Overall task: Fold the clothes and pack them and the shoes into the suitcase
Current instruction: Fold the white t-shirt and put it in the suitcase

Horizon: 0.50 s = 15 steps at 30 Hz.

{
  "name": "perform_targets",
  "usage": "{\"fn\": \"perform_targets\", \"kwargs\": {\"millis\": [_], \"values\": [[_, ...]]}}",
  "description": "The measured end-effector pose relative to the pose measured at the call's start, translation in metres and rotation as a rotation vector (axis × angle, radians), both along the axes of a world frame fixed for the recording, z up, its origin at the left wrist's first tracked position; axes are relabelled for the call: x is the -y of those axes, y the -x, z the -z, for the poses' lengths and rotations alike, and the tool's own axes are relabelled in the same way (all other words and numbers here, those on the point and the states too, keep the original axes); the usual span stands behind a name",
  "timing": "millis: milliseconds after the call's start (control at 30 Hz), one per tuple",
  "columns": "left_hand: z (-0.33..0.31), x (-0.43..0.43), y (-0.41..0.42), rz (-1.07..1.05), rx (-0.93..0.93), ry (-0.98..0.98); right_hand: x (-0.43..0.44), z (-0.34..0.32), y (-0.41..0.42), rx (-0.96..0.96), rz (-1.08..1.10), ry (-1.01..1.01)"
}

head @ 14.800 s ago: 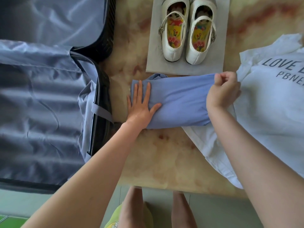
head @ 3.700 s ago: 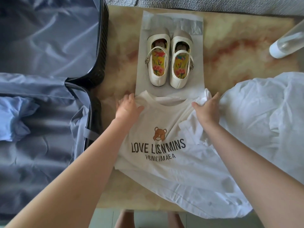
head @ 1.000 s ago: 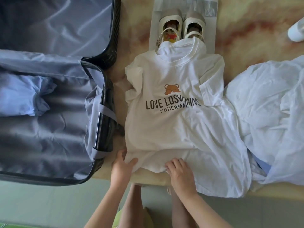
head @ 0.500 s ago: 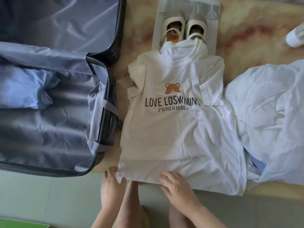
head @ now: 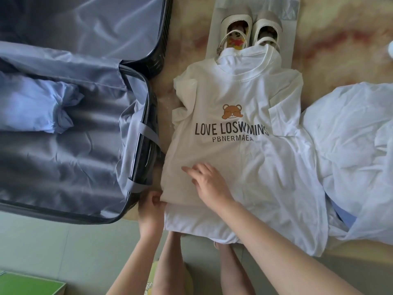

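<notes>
on the marbled table in front of the person lies a white t-shirt, print side up, its collar over the heels of cream shoes that stand on a grey sheet. the left hand has its grip closed on the shirt's lower left edge, fingers curled round a fold of cloth at the table's near edge, just beside the corner of the open suitcase. the right hand lies on the shirt's lower front, fingers nearly straight and holding nothing, just up and right of that grip. a folded blue garment sits inside the suitcase. another white garment lies crumpled to the right, touching the shirt.
</notes>
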<state>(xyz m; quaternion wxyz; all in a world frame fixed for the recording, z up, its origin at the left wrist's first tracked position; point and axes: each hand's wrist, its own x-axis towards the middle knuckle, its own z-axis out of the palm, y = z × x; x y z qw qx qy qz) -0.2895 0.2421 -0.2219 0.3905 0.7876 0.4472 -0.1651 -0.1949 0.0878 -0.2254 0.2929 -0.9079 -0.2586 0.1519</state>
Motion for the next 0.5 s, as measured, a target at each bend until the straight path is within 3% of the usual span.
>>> {"fn": "perform_targets", "kwargs": {"millis": [300,400,500], "values": [[-0.001,0.012,0.019,-0.109,0.034,0.033,-0.062,-0.004,-0.076,0.057,-0.334,0.345],[0.001,0.009,0.021,-0.109,0.032,0.054,-0.068,0.001,-0.084,0.058,-0.243,0.384],[-0.001,0.004,0.032,-0.097,0.056,0.038,-0.07,0.001,-0.088,0.024,0.084,0.156]]}}
